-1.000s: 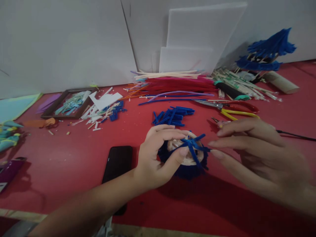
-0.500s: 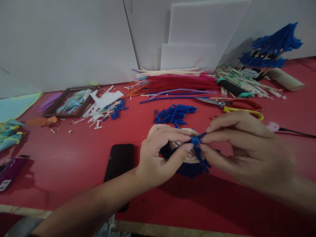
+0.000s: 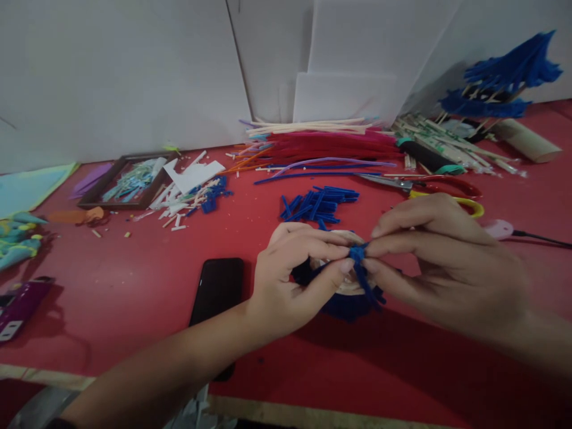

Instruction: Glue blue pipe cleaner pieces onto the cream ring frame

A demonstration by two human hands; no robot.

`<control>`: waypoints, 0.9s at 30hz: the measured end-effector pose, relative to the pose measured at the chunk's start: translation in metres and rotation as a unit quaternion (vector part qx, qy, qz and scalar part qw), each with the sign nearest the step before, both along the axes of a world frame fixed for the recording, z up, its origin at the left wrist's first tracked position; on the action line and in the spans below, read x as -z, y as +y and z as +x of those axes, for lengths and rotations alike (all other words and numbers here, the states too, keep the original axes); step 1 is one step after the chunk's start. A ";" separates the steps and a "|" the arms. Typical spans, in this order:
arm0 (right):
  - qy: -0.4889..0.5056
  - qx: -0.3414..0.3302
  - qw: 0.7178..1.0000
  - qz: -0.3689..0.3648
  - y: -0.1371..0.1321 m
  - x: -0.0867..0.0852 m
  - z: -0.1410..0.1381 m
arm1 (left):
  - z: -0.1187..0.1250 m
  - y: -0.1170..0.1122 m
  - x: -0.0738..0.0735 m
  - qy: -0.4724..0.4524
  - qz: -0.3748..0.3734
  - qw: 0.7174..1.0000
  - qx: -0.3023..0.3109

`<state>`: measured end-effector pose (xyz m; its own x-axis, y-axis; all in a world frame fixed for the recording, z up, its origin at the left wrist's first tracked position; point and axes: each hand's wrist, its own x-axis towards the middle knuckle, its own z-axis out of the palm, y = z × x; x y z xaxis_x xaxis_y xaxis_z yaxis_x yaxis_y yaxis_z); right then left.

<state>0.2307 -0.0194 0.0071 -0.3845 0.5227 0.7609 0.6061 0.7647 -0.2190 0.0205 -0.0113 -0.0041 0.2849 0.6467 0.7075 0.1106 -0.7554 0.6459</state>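
My left hand (image 3: pixel 290 268) pinches a blue pipe cleaner (image 3: pixel 367 284) between thumb and forefinger. On its other side my right hand (image 3: pixel 451 268) has thumb and fingertips closed on the same blue piece, which is bunched between the hands with a loose end hanging down. Just behind and below the fingers is a cream-coloured round piece (image 3: pixel 353 287) with dark blue fuzzy strips (image 3: pixel 346 308) around its lower edge. Both hands hide much of it. A pile of short cut blue pipe cleaners (image 3: pixel 324 204) lies just beyond my hands on the red table (image 3: pixel 147 310).
A black phone (image 3: pixel 218 289) lies left of my hands. Scissors (image 3: pixel 415 186) and a glue gun's pink part with black cord, or similar pink item (image 3: pixel 499 229), are at right. Long pipe cleaners (image 3: pixel 330 149) lie behind. A blue-roofed model (image 3: pixel 509 71) stands back right.
The view has shifted slightly. The blue end between my right fingertips shows less, and my two hands' fingertips are a little closer together around the pipe cleaner.
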 end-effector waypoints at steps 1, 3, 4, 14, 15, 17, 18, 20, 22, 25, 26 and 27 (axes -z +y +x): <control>-0.008 0.001 1.000 -0.002 0.000 -0.001 0.000 | 0.000 0.000 0.000 0.000 0.001 1.000 0.001; -0.014 0.000 1.000 -0.003 0.000 -0.001 0.000 | 0.000 0.000 0.000 -0.001 0.001 1.000 0.004; -0.010 0.001 1.000 -0.005 0.000 -0.001 0.000 | 0.000 0.000 0.000 -0.002 0.001 1.000 0.006; -0.009 -0.002 1.000 -0.007 0.002 -0.003 0.001 | 0.000 0.001 -0.001 0.006 -0.004 1.000 0.006; -0.010 -0.003 1.000 -0.008 0.003 -0.004 0.002 | 0.000 0.001 -0.001 0.004 -0.006 1.000 0.006; -0.011 -0.009 1.000 -0.012 0.004 -0.005 0.002 | 0.000 0.000 0.000 -0.001 -0.014 1.000 0.008; -0.008 -0.014 1.000 -0.019 0.004 -0.005 0.003 | 0.000 -0.001 0.001 -0.005 -0.019 1.000 0.009; 0.012 -0.028 0.999 -0.044 0.005 -0.005 0.003 | 0.001 -0.002 0.003 -0.023 -0.035 0.999 0.009; 0.053 -0.047 0.995 -0.076 0.006 -0.004 0.005 | 0.002 -0.003 0.006 -0.041 -0.054 0.998 0.000; 0.104 -0.068 0.984 -0.124 0.008 -0.003 0.006 | 0.002 -0.003 0.008 -0.040 -0.062 0.997 -0.017; 0.108 -0.071 0.982 -0.136 0.009 -0.002 0.006 | 0.002 -0.003 0.007 -0.032 -0.058 0.998 -0.020; 0.108 -0.071 0.981 -0.142 0.010 -0.002 0.006 | 0.002 -0.002 0.007 -0.026 -0.051 0.998 -0.022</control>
